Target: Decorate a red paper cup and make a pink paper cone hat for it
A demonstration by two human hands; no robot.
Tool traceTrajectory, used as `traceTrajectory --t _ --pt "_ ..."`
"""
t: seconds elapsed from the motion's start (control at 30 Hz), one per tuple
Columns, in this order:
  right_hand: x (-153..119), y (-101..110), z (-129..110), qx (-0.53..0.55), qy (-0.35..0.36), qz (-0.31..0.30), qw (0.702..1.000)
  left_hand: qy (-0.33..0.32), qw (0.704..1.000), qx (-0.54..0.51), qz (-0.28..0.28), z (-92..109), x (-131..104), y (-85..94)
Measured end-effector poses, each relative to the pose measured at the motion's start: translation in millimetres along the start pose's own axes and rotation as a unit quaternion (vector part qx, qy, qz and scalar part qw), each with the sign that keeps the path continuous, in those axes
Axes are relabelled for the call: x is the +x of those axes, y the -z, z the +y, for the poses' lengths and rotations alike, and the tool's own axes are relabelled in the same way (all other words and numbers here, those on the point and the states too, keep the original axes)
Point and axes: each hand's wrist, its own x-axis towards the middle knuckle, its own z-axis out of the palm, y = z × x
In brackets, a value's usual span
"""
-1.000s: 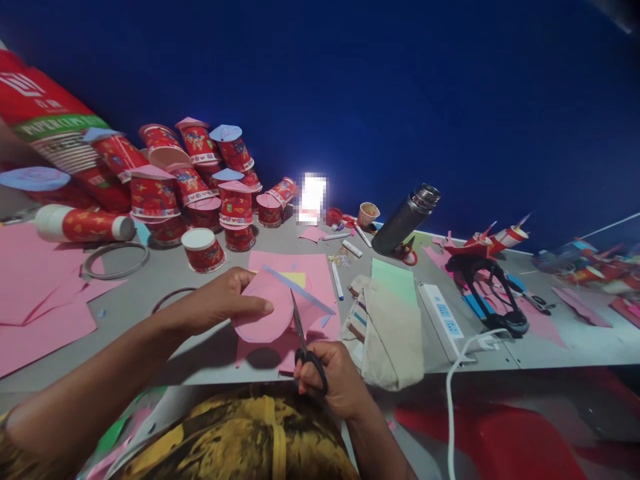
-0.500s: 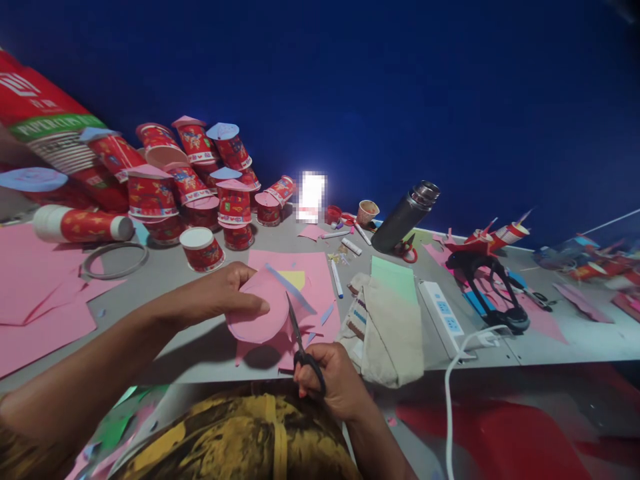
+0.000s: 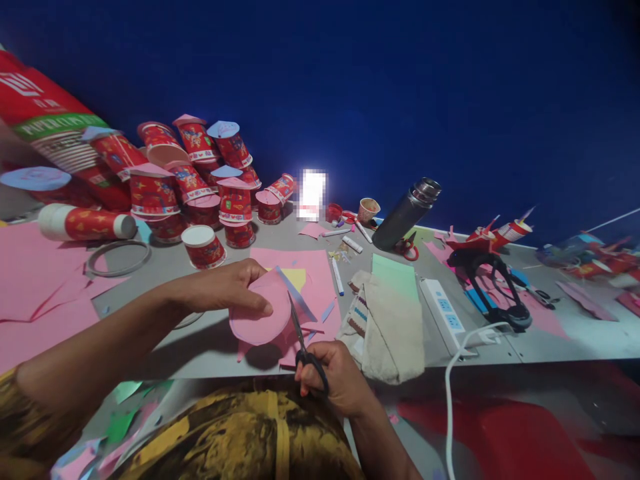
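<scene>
Near the table's front edge, my left hand (image 3: 240, 287) pinches a round pink paper piece (image 3: 260, 320), thumb on top. My right hand (image 3: 333, 377) has its fingers through the handles of black scissors (image 3: 299, 333), whose blades point up beside the right edge of the round piece. A narrow bluish strip (image 3: 296, 293) runs from the top of that piece down to the right. Beneath lie a pink sheet (image 3: 320, 267), a yellow piece (image 3: 295, 277) and small offcuts.
Stacked red paper cups (image 3: 235, 200) stand at the back left, with pink sheets (image 3: 40, 273) in front. Right of my hands are a beige cloth (image 3: 393, 327), a dark flask (image 3: 406, 217), a power strip (image 3: 443, 313) and a black strapped frame (image 3: 493, 293).
The round pink piece has turned slightly in my left hand, and the bluish strip at its edge looks wider and steeper. The whole view has shifted a little.
</scene>
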Motion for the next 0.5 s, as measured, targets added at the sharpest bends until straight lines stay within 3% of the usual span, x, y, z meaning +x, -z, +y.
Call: traceTrajectory --t 0.33,0.43,0.5 --pt "-0.2 -2.6 4.5 0.01 -0.002 0.014 1.0 0.003 1.0 0.005 -0.012 -0.4 5.0 7.4" --pt "0.9 -6.0 4.9 0.012 -0.011 0.035 0.999 -0.019 0.998 -0.048 0.043 -12.6 1.0 5.4" --pt "1.9 -8.0 4.7 0.016 -0.016 0.049 0.999 -0.036 0.984 -0.121 0.127 -26.9 -3.2 -2.6"
